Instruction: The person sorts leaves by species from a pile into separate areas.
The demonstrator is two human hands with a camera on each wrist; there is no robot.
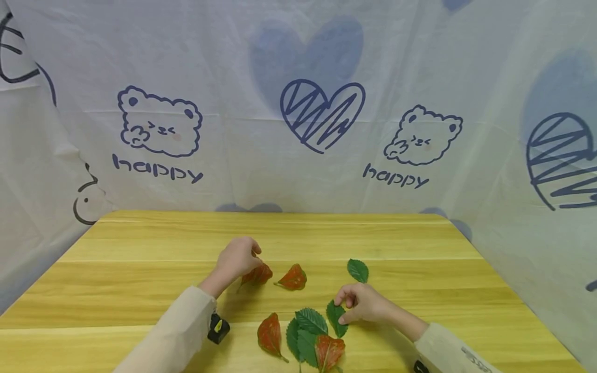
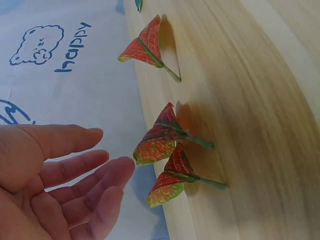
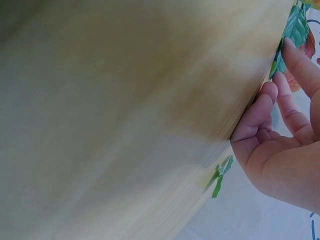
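My left hand (image 1: 238,257) hovers over red leaves (image 1: 262,274) at the table's middle left, fingers loosely bent and holding nothing. In the left wrist view its fingertips come right beside two curled red leaves (image 2: 167,129), which stand close together with green stems; another red leaf (image 2: 145,47) lies farther along. My right hand (image 1: 367,304) pinches a serrated green leaf (image 1: 333,314) between thumb and forefinger, low at the tabletop. Its other fingers curl under the palm in the right wrist view, where the hand (image 3: 280,155) rests along the table.
A cluster of green leaves (image 1: 311,321) lies at the front middle, overlapped by a red leaf (image 1: 329,350). Beside it lies another red leaf (image 1: 269,334). A single green leaf (image 1: 357,270) lies beyond my right hand. Behind the wooden table (image 1: 140,243) hangs a printed white cloth (image 1: 242,155).
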